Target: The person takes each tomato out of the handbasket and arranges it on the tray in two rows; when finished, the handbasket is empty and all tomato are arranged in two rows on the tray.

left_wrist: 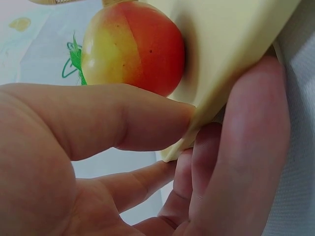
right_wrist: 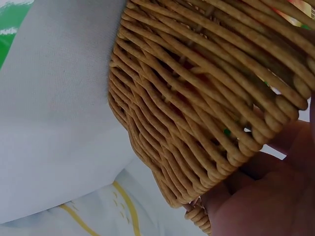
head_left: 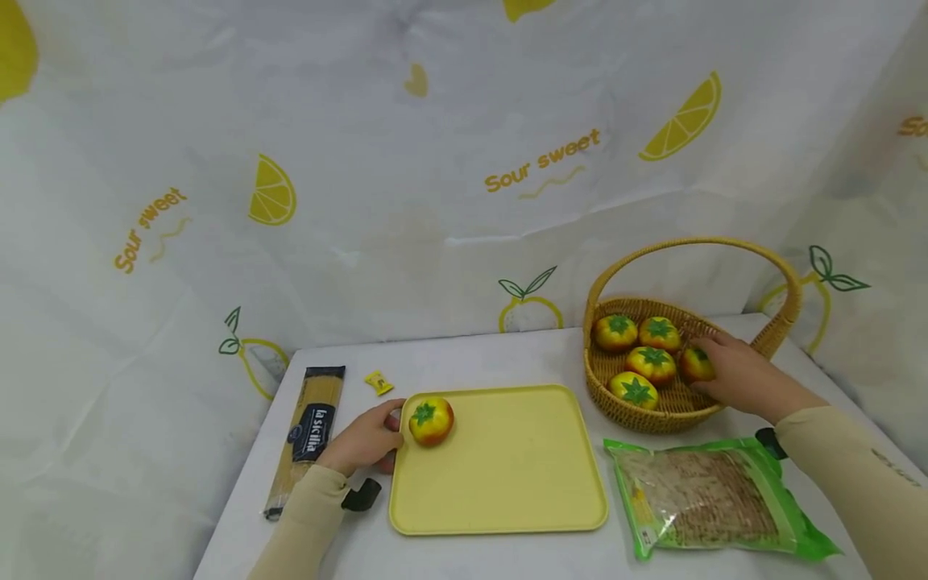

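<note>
My left hand (head_left: 368, 437) pinches the left rim of a pale yellow tray (head_left: 500, 467), thumb above and fingers beneath, as the left wrist view (left_wrist: 197, 118) shows. On that tray, near the upper left corner, sits a yellow-red tomato (head_left: 431, 422) with a green star-shaped calyx. Over the right rim of a wicker basket (head_left: 616, 411) reaches my right hand (head_left: 739, 374), its fingers curled on a tomato (head_left: 696, 365) inside. Several more tomatoes (head_left: 651, 365) lie in the basket. The basket's woven side (right_wrist: 197, 103) hides most of the right fingers in the right wrist view.
A pack of spaghetti (head_left: 313, 427) lies left of the left hand, with a small yellow wrapped candy (head_left: 379, 382) behind the tray. In front of the basket lies a green-edged clear bag (head_left: 710, 498) of brownish food. The basket's tall handle (head_left: 696, 242) arches overhead.
</note>
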A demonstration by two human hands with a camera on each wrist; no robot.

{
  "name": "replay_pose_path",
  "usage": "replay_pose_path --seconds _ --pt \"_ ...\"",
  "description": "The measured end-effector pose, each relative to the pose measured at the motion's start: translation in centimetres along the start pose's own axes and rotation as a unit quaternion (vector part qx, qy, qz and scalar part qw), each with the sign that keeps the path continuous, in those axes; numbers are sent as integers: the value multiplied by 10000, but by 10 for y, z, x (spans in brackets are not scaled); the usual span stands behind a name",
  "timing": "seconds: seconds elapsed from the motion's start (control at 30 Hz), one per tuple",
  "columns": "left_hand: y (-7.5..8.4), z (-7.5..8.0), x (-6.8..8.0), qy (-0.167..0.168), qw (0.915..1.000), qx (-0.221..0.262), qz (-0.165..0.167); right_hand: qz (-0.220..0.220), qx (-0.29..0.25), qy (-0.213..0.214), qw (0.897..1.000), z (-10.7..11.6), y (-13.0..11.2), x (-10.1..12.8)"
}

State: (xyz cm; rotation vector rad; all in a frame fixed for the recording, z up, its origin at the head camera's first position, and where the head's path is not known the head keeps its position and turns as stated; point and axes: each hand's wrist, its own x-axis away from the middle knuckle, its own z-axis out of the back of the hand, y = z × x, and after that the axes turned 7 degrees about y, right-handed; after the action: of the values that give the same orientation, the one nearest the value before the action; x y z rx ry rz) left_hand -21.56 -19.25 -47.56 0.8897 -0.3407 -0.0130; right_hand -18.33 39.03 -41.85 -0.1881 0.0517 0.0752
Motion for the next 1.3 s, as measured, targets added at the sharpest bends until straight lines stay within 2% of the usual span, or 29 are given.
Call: replay_pose_path --seconds 0.27,0.73,1.07,1.3 --pt "-2 -1 -4 -33 10000 -59 20 240 124 216 9994 -6 5 -1" --pt "0 0 -4 -45 9999 -58 99 190 73 448 9988 -2 3 2" --pt "0 0 -2 -47 10000 -66 7 65 -280 627 9976 17 -16 18" --pt "1 1 -2 -18 9997 -227 -55 96 -693 781 9945 26 -49 24"
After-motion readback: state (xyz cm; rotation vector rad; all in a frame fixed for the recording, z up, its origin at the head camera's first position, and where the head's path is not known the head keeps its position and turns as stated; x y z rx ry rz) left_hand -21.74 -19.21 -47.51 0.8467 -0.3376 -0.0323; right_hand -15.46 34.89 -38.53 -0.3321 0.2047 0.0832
